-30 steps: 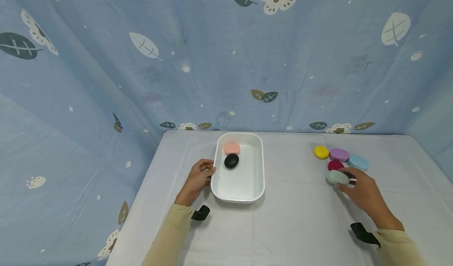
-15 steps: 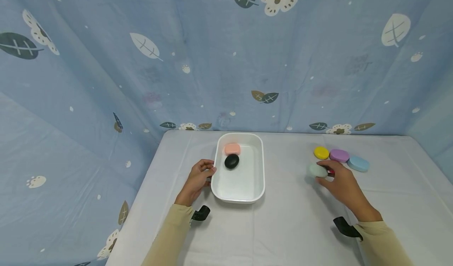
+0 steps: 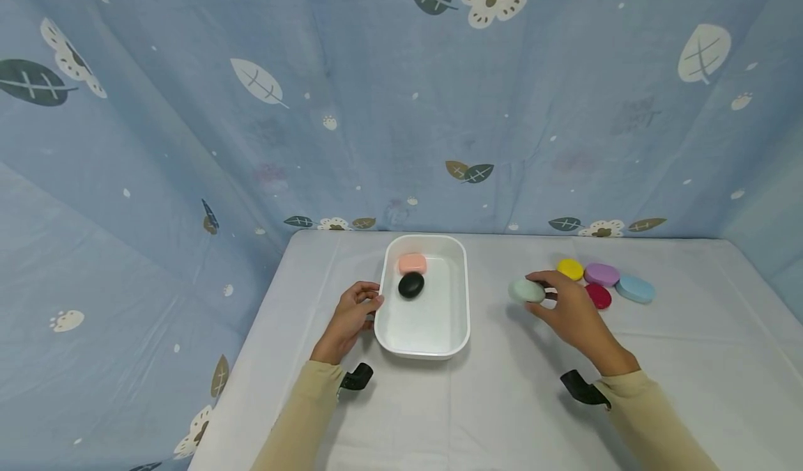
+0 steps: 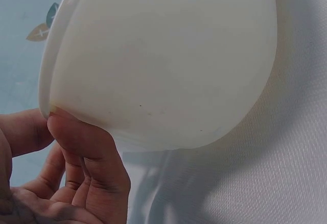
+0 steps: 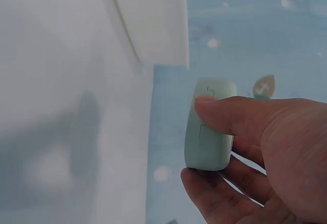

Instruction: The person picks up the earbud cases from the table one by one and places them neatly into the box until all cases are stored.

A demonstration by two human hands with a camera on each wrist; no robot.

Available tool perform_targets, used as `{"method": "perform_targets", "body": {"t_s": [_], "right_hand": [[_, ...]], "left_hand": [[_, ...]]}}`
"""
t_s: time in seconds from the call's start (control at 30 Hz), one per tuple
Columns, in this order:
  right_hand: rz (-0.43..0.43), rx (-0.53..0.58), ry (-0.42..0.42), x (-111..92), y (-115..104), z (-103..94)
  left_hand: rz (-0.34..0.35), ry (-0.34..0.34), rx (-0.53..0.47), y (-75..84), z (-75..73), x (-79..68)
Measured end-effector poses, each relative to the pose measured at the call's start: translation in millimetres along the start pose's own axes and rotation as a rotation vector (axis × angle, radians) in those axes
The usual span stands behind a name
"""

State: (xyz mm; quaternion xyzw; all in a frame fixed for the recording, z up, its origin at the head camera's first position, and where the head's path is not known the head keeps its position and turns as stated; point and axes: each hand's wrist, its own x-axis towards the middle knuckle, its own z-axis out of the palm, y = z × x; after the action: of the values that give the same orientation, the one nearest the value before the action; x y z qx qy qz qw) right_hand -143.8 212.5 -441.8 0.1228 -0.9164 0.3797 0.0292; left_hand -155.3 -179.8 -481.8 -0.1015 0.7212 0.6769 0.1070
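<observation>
My right hand (image 3: 574, 318) holds a pale green bar of soap (image 3: 526, 290) between thumb and fingers, above the table to the right of the white tray (image 3: 439, 351). In the right wrist view the thumb lies across the face of the soap (image 5: 207, 145), with fingertips at its lower end. My left hand (image 3: 343, 321) pinches the tray's left rim; the left wrist view shows thumb and finger at the edge of the tray wall (image 4: 168, 71). Inside the tray a pink soap bar (image 3: 412, 263) lies just behind a black oval soap (image 3: 410, 285).
Right of the tray a yellow round soap (image 3: 570, 269), a purple oval one (image 3: 601, 274), a light blue one (image 3: 636, 289) and a dark red one (image 3: 599, 296) lie close together. A blue patterned curtain (image 3: 376, 109) hangs behind the white-covered table (image 3: 502, 415).
My right hand has carried the pale green soap leftward from beside the other soaps toward the tray, uncovering the dark red one. The left hand and the tray have stayed in place.
</observation>
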Motion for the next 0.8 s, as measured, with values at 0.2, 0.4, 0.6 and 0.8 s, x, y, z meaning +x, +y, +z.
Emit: {"method": "perform_targets", "body": {"t_s": [0.2,0.4,0.6,0.8], "right_hand": [[-0.014,0.012,-0.018,9,-14,8.7],[-0.051,0.024,-0.025,17,-25,18.3],[-0.104,0.062,-0.030,26,-36,28.6],[-0.128,0.074,-0.046,34,-49,37.4]], "left_hand": [[0.006,-0.002,0.002,0.6,0.6,0.4],[0.006,-0.003,-0.003,1.9,0.8,-0.1],[-0.003,0.006,0.001,1.4,1.4,-0.5],[-0.001,0.013,-0.006,1.6,1.9,-1.3]]}}
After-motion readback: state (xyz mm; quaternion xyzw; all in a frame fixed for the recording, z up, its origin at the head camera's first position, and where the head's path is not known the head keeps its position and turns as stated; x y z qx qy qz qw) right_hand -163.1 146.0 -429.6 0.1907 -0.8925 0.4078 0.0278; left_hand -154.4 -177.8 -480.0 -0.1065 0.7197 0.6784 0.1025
